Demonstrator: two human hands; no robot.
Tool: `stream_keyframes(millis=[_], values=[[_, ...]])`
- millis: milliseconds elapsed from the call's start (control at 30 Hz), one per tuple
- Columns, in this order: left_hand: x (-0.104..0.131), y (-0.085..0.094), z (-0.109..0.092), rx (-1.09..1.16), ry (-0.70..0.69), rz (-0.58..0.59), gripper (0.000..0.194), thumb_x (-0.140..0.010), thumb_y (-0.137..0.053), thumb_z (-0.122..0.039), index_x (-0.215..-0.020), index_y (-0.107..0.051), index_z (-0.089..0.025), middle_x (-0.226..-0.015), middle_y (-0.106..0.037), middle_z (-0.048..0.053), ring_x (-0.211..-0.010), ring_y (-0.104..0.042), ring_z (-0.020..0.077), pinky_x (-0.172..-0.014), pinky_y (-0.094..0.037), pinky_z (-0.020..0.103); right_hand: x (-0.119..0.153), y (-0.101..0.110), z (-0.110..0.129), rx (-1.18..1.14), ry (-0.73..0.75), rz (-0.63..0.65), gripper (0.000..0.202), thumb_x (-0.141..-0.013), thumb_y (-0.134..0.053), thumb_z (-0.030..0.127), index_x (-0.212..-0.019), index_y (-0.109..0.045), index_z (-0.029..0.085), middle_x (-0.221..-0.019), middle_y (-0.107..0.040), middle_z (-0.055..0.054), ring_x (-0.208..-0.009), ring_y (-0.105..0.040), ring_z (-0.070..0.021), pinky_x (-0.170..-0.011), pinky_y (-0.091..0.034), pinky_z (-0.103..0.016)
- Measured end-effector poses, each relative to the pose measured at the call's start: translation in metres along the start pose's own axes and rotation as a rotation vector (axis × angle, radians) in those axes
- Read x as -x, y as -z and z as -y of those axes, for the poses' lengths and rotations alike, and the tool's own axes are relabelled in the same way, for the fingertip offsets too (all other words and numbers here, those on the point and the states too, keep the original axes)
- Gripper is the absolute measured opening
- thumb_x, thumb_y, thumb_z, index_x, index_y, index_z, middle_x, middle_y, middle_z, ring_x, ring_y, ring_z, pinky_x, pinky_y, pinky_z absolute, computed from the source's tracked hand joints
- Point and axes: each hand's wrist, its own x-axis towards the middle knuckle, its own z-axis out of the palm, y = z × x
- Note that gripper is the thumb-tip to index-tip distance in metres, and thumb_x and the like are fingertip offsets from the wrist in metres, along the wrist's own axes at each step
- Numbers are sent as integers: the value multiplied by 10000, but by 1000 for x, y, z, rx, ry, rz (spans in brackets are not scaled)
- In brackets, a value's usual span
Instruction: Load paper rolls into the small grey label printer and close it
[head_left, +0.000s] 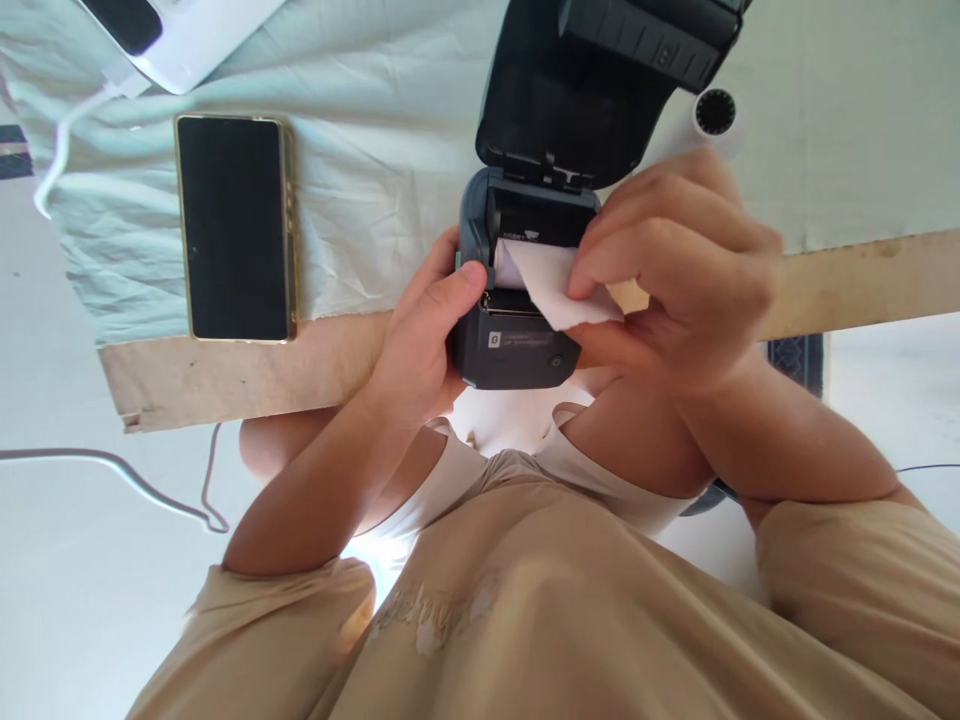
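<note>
Paper (559, 288): looks thin, creasable; hold by edge
Right fingers (626, 245): pinching paper
Left fingers (459, 288): clasping stiff-looking printer (517, 372), centre

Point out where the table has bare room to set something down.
Bare cloth shows between the phone and the printer, and more to the right of the white round-ended object. It is crowded at the printer, where the left hand grips the body and the right hand the paper, and around the white device.
</note>
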Motion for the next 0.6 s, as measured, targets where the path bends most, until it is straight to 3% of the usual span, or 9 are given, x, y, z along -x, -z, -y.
stream_keyframes(millis=[100, 167, 233, 300, 400, 467, 533, 600], values=[[-2, 5, 1, 18, 24, 52, 266, -935, -850, -427, -1041, -745, -208, -864, -780, -15, -770, -758, 148, -667, -610, 242, 4, -2, 9, -3, 100, -42, 113, -993, -609, 288, -885, -584, 309, -814, -715, 45, -843, -700, -206, -733, -513, -422], [-5, 10, 2, 15, 19, 104, 324, -921, -859, -512, -1031, -740, -231, -705, -685, -42, -598, -662, 138, -464, -470, 249, 6, -5, 15, 11, 157, -38, 179, -1014, -569, 209, -858, -567, 296, -802, -717, 72, -852, -711, -174, -706, -466, -400], [-8, 16, 4, 18, -16, 163, 360, -896, -890, -545, -994, -733, -237, -617, -578, -60, -527, -591, 123, -400, -371, 239, 7, -9, 20, 45, 195, -42, 253, -1035, -527, 150, -823, -554, 285, -788, -707, 91, -849, -705, -135, -696, -431, -385], [-10, 21, 7, 36, -52, 202, 306, -878, -940, -399, -1021, -747, -210, -689, -640, -56, -590, -634, 107, -463, -458, 199, 7, -11, 21, 66, 240, -66, 260, -1051, -535, 154, -824, -549, 281, -779, -702, 100, -845, -695, -119, -692, -411, -384], [-9, 24, 8, 53, -54, 220, 260, -897, -895, -170, -1119, -760, -184, -897, -782, -12, -729, -733, 120, -614, -607, 205, 6, -10, 16, 27, 296, -38, 287, -1130, -526, 395, -877, -577, 270, -813, -731, 65, -922, -729, -154, -725, -443, -415], [-7, 22, 5, 44, -45, 194, 268, -887, -871, -127, -1124, -760, -184, -911, -789, 3, -738, -746, 130, -621, -617, 210, 5, -8, 7, -48, 303, -34, 382, -1145, -477, 507, -877, -595, 262, -821, -731, 39, -933, -744, -179, -746, -489, -427], [-4, 19, -1, -12, -14, 151, 328, -826, -894, -112, -1111, -755, -193, -913, -781, 12, -757, -752, 150, -650, -633, 233, 3, -5, -6, -133, 277, -122, 356, -1111, -533, 478, -841, -614, 260, -795, -705, 34, -825, -707, -174, -749, -525, -417], [-1, 16, -7, -88, 36, 123, 422, -762, -930, -129, -1124, -731, -215, -933, -776, 13, -775, -755, 180, -695, -652, 286, 0, 0, -20, -258, 102, -171, 299, -1045, -642, 483, -836, -672, 271, -823, -696, 25, -822, -669, -171, -816, -559, -407]])
